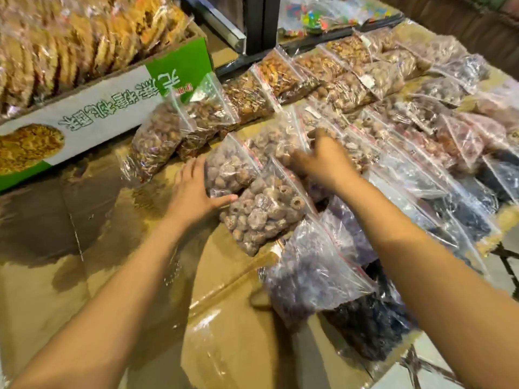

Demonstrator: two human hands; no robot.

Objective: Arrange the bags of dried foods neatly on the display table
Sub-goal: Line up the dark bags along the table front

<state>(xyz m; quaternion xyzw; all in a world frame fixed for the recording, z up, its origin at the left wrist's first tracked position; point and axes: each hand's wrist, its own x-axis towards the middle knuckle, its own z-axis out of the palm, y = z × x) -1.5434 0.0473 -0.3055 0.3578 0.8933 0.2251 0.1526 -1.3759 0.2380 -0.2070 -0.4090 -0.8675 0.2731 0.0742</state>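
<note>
1. Landmark: green-and-white carton, standing at the far left of the bench. It is packed with clear-wrapped golden crisp cakes. All places below are given from this carton.

2. Bench: brown cardboard surface, taped with clear tape, bare just in front of the carton.

3. Bags of dried foods: clear zip bags with a red seal line, laid in overlapping rows running to the right of the carton and away from it. The row nearest the carton's right end holds brown and orange pieces; rows further right hold paler fruit, then dark purple and black fruit.

4. Pale fruit bag: lies right of and nearer than the carton's right end, resting on the bench and overlapping the ring-fruit bag, which lies nearer still.

5. Left hand: spread wide, the palm against the left side of the pale fruit bag, the thumb reaching under its near corner. It steadies rather than lifts.

6. Right hand: further right of the carton, fingers curled down onto a bag in the next row. Whether it pinches the plastic or only presses cannot be told; the picture is blurred there.

7. Step in hand, as judged: squaring the pale fruit bag into its row.

8. Next move, as judged: slide the bag until its seal lines up with its neighbours, keeping an even overlap without dragging the ring-fruit bag.
</note>
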